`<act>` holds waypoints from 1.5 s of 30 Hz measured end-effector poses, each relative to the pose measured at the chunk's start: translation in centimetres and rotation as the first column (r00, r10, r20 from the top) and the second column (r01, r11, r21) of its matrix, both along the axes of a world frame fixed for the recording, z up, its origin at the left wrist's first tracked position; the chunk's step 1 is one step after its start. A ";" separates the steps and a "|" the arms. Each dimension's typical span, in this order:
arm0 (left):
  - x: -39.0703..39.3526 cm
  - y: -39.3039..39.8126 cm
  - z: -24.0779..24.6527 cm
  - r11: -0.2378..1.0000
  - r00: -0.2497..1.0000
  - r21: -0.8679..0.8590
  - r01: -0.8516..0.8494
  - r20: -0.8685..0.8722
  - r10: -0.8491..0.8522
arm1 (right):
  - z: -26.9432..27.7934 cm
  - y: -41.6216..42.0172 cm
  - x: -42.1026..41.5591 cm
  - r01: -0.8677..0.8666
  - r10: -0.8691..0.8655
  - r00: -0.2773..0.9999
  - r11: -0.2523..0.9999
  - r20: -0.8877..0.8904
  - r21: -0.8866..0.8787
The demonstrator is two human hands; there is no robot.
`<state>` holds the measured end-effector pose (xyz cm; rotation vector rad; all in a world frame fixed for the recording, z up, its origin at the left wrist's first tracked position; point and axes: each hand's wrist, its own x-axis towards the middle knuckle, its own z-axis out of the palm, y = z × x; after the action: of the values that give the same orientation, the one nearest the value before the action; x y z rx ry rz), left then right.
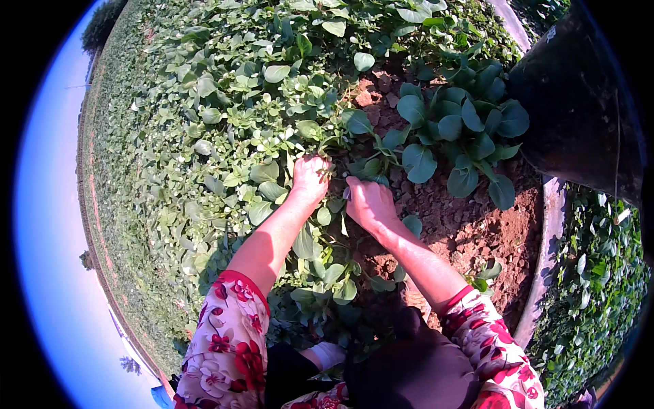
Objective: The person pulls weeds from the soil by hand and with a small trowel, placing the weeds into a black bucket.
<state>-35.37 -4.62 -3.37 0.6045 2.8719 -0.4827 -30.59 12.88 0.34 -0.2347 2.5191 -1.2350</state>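
Note:
My left hand [310, 179] is closed around small-leaved green plants [324, 162] at the edge of the dense growth. Just to its right, my right hand [369, 202] is curled low over the soil, below broad leafy greens [370, 168]. A small greyish sliver shows at the side of its fingers; whether that is a blade or something else is unclear. Beyond the right hand, a bunch of dark green, round-leaved leafy vegetables [460, 125] lies on the reddish soil. More broad-leaved greens [332, 276] grow between my forearms.
A large dark container [577, 102] stands at the upper right, beside the leafy bunch. Cloddy red soil [490, 230] borders a pale curved strip [549, 230], with another planted bed [587, 286] past it. Thick low greenery [168, 168] spreads across the left.

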 end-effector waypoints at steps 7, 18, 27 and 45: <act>1.1 -1.5 0.9 0.990 0.986 -0.130 -0.062 0.143 0.080 | 2.7 2.3 1.9 -0.115 0.116 0.991 0.993 0.062 -0.023; 2.4 1.3 4.8 0.998 0.948 0.053 0.028 0.316 -0.043 | 4.4 8.3 4.1 0.035 -0.041 0.993 0.998 0.112 0.058; 0.0 3.3 1.9 0.976 0.927 0.137 -0.171 0.357 0.112 | 3.4 6.6 3.3 0.097 -0.107 0.978 0.993 0.178 0.066; 1.1 0.6 0.8 0.777 0.915 0.529 -0.341 0.376 0.146 | 1.3 6.4 2.9 0.280 -0.253 0.943 0.954 0.218 -0.104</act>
<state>-34.31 -3.97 -2.62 0.3189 2.6898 0.5300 -27.72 19.31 1.64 0.2027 2.3493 -1.4512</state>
